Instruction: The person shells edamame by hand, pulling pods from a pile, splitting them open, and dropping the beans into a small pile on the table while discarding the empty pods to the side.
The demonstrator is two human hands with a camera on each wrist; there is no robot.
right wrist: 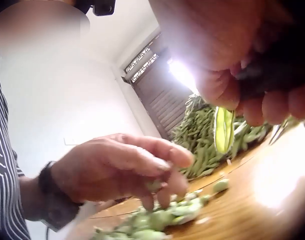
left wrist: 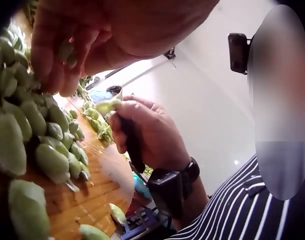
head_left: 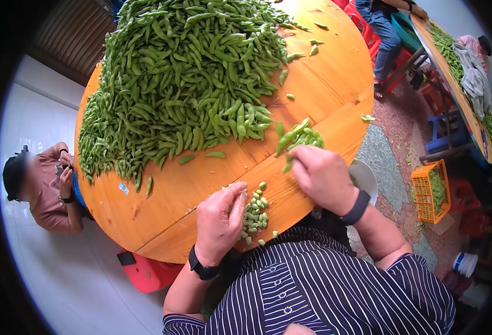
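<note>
My left hand (head_left: 219, 223) hovers at a small heap of shelled green beans (head_left: 254, 215) near the table's front edge. Between its curled fingers shows a green bean (left wrist: 67, 54). To the right, my right hand (head_left: 327, 176) pinches a split green bean pod (right wrist: 224, 130) between thumb and finger. The same hand's other fingers curl round a black handle (left wrist: 131, 142); the kind of tool I cannot tell. A few pods (head_left: 304, 137) lie just beyond the right hand. A large mound of unshelled bean pods (head_left: 184, 84) covers the far left of the round wooden table (head_left: 329, 72).
A pale bowl (head_left: 367, 177) sits below the table edge by my right wrist. Left of the table a person (head_left: 56, 190) sits. A red stool (head_left: 145, 272) stands below it. At right are an orange crate (head_left: 431, 190) and another table (head_left: 452, 72) with pods.
</note>
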